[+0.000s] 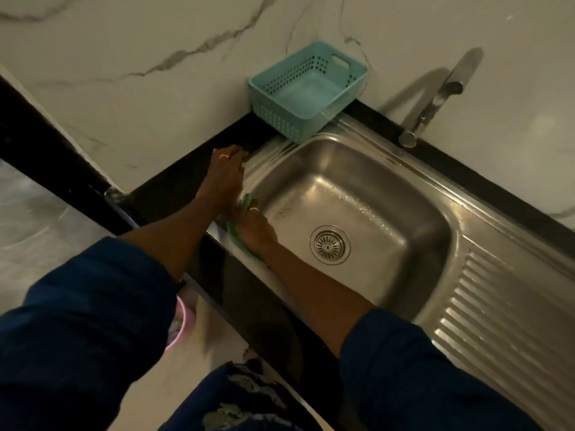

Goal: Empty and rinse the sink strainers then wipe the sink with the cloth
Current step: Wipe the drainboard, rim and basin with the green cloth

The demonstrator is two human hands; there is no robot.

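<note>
A steel sink (pixel 413 231) fills the middle of the view, with a round strainer (pixel 329 244) seated in its drain. My right hand (pixel 253 227) presses a green cloth (pixel 241 241) against the sink's left rim. My left hand (pixel 227 175) rests flat on the black counter (pixel 174 188) just left of the sink, fingers spread, holding nothing. Water drops cling to the basin's far wall.
A light blue perforated basket (pixel 306 88) stands at the back left corner of the sink. The tap (pixel 435 98) rises at the back right. A ribbed drainboard (pixel 504 312) lies to the right. A pink bucket (pixel 182 321) sits on the floor below.
</note>
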